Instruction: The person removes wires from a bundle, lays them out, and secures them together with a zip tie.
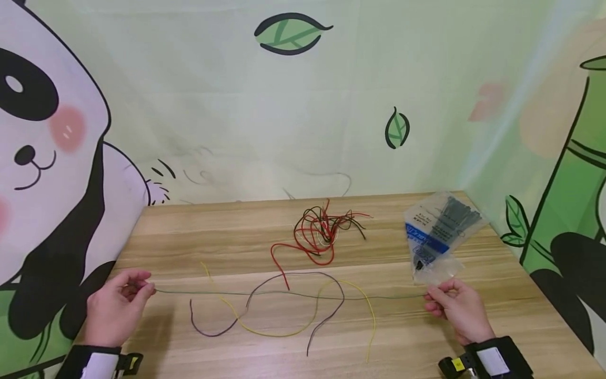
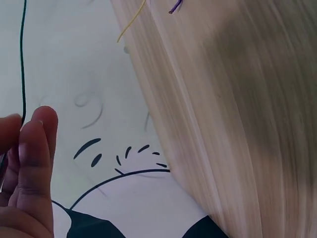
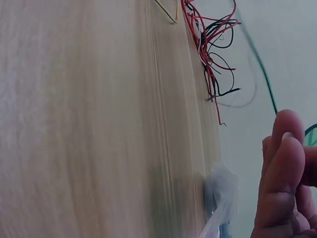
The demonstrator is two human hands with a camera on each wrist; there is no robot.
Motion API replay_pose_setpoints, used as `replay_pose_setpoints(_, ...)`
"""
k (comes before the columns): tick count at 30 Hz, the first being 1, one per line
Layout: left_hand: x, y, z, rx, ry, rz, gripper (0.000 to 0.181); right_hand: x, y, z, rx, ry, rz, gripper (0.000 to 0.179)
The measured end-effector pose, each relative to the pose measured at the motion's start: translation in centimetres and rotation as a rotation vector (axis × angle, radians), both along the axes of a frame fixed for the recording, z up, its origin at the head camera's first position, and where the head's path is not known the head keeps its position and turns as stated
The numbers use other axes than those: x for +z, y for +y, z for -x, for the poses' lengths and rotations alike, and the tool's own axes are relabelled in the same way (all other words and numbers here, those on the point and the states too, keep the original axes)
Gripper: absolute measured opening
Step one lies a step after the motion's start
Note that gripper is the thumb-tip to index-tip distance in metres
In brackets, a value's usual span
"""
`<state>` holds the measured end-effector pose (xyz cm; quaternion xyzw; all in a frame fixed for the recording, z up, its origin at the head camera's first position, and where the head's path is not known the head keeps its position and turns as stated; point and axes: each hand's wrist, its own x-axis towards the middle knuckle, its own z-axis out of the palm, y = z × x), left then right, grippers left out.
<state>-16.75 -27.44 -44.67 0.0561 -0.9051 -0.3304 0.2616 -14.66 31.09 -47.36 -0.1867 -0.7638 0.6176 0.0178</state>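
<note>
A thin green wire (image 1: 213,292) stretches almost straight between the two hands, above the wooden table. My left hand (image 1: 115,308) pinches its left end between thumb and fingers; the left wrist view shows the green wire (image 2: 23,59) rising from the fingertips. At the other end, my right hand (image 1: 458,308) pinches the wire, and the right wrist view shows the green wire (image 3: 262,69) running up from that hand. Below it on the table lie a curved yellow wire (image 1: 270,335) and a curved purple wire (image 1: 326,319), crossing each other.
A tangled bundle of red and black wires (image 1: 314,237) lies toward the back of the table (image 1: 199,231). To its right is a clear plastic bag (image 1: 440,231) with a blue label and dark strips inside. A printed cloth (image 1: 189,105) hangs behind and beside the table.
</note>
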Motion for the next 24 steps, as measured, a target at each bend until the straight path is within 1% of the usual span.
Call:
replay_pose_setpoints(2,-0.1,-0.1,0.2,-0.031,-0.018,0.007,0.018,0.0,0.0,0.1,0.019,-0.026,-0.001,0.014)
replay_pose_setpoints(5,-0.3,-0.4,0.5,-0.044,-0.044,0.019,0.014,-0.1,0.0,0.2,0.052,-0.069,0.003,0.017)
replay_pose_setpoints(7,-0.5,-0.7,0.6,-0.052,-0.074,0.040,0.012,-0.3,0.0,0.3,0.074,-0.098,-0.008,0.019)
replay_pose_setpoints(9,-0.7,-0.9,0.8,-0.075,-0.117,0.070,0.010,-0.5,0.0,0.4,0.095,-0.124,-0.025,0.020)
replay_pose_setpoints(12,-1.2,-1.2,1.1,-0.137,-0.188,0.096,0.009,-1.0,0.2,0.5,0.133,-0.153,-0.047,0.024)
replay_pose_setpoints(15,-1.9,-1.2,1.5,-0.196,-0.247,0.092,0.010,-1.3,0.4,0.6,0.177,-0.173,-0.055,0.026)
replay_pose_setpoints(19,-2.6,-1.2,2.1,-0.240,-0.327,0.083,0.012,-1.7,0.5,0.7,0.217,-0.190,-0.070,0.025)
replay_pose_setpoints(24,-3.5,-0.9,2.7,-0.288,-0.420,0.096,0.012,-1.9,0.6,0.7,0.239,-0.230,-0.109,0.025)
